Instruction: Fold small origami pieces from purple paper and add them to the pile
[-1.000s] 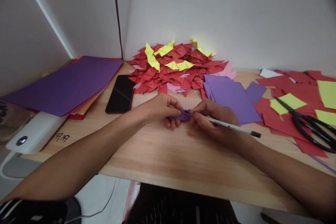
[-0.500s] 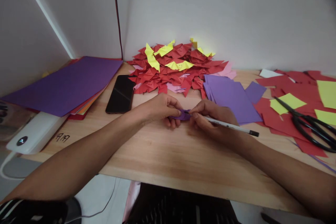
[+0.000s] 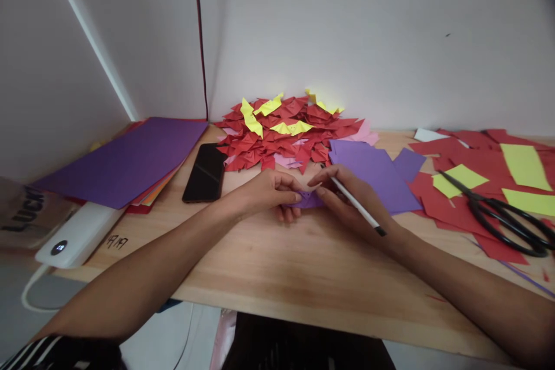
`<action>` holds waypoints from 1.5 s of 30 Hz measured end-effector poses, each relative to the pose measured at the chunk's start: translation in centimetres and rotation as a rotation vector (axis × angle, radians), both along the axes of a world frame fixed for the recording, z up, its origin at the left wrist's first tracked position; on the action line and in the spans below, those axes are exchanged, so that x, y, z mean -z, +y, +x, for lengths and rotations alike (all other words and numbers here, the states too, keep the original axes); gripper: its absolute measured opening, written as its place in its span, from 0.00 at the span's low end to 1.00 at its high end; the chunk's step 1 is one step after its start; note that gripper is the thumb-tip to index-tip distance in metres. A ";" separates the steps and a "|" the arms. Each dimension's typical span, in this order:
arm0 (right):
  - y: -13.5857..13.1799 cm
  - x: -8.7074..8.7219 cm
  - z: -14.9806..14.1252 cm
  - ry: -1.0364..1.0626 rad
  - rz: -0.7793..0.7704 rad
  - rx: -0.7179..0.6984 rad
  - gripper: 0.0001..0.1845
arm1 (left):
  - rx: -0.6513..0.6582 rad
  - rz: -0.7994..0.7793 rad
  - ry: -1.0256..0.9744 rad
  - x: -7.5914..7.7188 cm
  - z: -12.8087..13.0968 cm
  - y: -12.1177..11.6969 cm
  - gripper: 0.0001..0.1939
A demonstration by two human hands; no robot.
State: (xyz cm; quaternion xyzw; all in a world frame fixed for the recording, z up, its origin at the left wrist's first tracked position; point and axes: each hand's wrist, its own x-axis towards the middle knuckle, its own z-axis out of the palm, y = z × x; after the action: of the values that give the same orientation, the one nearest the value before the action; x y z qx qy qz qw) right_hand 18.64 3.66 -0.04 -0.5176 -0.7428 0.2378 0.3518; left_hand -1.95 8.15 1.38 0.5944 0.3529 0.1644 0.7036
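Between my two hands, low over the wooden table, is a small folded purple paper piece (image 3: 310, 200) with tiny dark marks on it. My left hand (image 3: 277, 192) pinches its left side. A white pen (image 3: 356, 203) with a black end lies across my right hand (image 3: 347, 193), its tip now pointing up and away from the paper. The right thumb and fingertip are at the paper's right edge; part of the paper is hidden behind the fingers. Behind my hands rises a heap of folded red paper pieces (image 3: 255, 147), with several yellow folded ones (image 3: 291, 128) on top.
Purple paper sheets (image 3: 368, 170) lie just right of my hands. Further right, black scissors (image 3: 498, 217) rest on red and yellow cut paper (image 3: 459, 214). Left are a black phone (image 3: 203, 173), a stack of large coloured sheets (image 3: 125, 159) and a white power bank (image 3: 80, 237) with a cable.
The pen tip has lifted off the purple paper, and the pen has swung steeper in my right hand. More of the paper shows between my hands. The whole view has shifted slightly.
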 end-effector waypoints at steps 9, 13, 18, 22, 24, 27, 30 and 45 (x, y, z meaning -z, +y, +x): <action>0.4 0.0 0.9 0.041 0.027 0.032 0.06 | -0.141 0.233 0.102 0.2 0.1 -0.1 0.15; 1.0 0.1 1.4 0.081 0.074 0.090 0.09 | -0.197 0.296 0.100 -0.2 0.0 0.0 0.14; 1.4 -0.3 1.9 0.115 0.153 0.179 0.10 | -0.290 0.339 0.089 -1.7 -1.0 0.7 0.14; 1.4 -0.3 1.9 0.054 0.225 0.153 0.10 | -0.475 0.499 0.112 -3.6 -2.3 2.3 0.12; 1.3 -0.2 1.8 0.035 0.247 0.117 0.09 | -0.548 0.603 0.093 -4.3 -2.6 3.7 0.09; 1.2 0.0 1.5 0.028 0.272 0.077 0.08 | -0.604 0.728 0.110 -4.8 -2.6 6.5 0.05; 1.0 0.0 1.3 0.031 0.269 0.051 0.08 | -0.660 0.806 0.252 -4.7 -2.2 9.2 0.04; 0.6 -0.3 1.1 0.085 0.233 -0.018 0.10 | -0.755 0.898 0.579 -4.8 -1.7 12.3 0.02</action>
State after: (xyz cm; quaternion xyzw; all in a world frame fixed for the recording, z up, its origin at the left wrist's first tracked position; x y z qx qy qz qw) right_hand 19.73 4.28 0.30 -0.4561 -0.7542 0.1748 0.4388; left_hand -3.65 20.48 6.21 0.6859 0.6096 0.3650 0.1573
